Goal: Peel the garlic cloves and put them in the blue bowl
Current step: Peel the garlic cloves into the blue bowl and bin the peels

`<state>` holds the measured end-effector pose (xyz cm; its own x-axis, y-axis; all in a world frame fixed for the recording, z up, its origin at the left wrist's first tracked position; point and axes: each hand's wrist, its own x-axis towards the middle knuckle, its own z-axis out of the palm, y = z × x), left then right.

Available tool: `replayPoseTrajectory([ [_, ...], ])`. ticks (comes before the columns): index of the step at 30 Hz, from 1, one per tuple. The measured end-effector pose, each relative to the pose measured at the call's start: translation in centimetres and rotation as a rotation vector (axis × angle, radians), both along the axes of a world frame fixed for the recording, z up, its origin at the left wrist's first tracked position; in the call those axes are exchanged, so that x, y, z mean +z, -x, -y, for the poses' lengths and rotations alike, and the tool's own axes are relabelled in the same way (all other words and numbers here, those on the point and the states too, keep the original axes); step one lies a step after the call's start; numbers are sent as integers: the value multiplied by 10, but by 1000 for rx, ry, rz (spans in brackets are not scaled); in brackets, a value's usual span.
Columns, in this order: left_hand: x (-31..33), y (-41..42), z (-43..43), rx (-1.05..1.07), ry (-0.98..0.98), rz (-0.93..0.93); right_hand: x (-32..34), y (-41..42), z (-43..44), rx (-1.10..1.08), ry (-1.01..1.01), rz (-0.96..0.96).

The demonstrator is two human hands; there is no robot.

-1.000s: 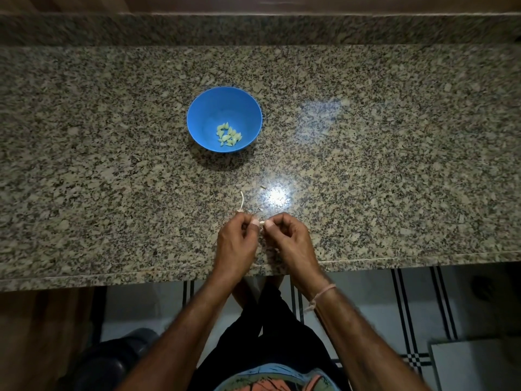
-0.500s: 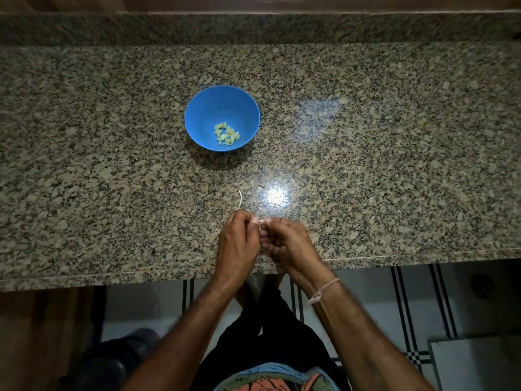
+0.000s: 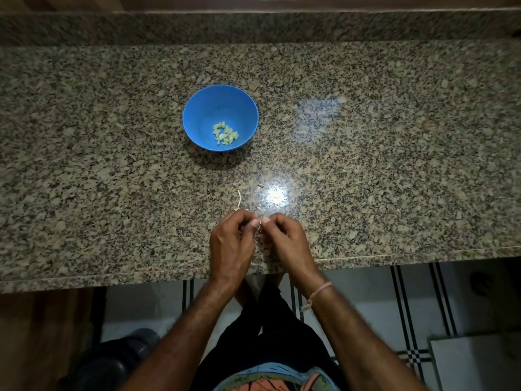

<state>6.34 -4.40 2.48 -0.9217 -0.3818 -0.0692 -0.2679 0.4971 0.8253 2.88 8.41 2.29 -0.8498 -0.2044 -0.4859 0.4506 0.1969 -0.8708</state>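
A blue bowl (image 3: pixel 197 114) stands on the granite counter, with several pale peeled garlic cloves (image 3: pixel 225 134) lying in its bottom. Near the counter's front edge my left hand (image 3: pixel 229 244) and my right hand (image 3: pixel 284 238) meet fingertip to fingertip. Between their thumbs and fingers they pinch a small garlic clove (image 3: pixel 260 222), of which only a pale sliver shows. A thin curl of garlic skin (image 3: pixel 239 199) lies on the counter just beyond my left hand.
The speckled granite counter (image 3: pixel 394 165) runs the full width, with a raised back ledge (image 3: pixel 253 26). A few tiny skin scraps (image 3: pixel 260 185) lie beside a bright light reflection. Below the front edge are a striped tiled floor and my legs.
Both hands stay together at the same spot near the front edge, with only small finger shifts on the clove. The bowl and the skin curl have not moved.
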Motion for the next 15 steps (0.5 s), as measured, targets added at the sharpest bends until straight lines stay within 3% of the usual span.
replayPoseTrajectory([
  [7,4,3,3,-3,-68,144,-7,0,-1,130,-197,-375],
  [12,5,9,17,-151,-199,249,-8,5,-8,199,-232,-376],
  [15,4,10,17,-180,-259,264,-7,8,-11,190,-105,-201],
])
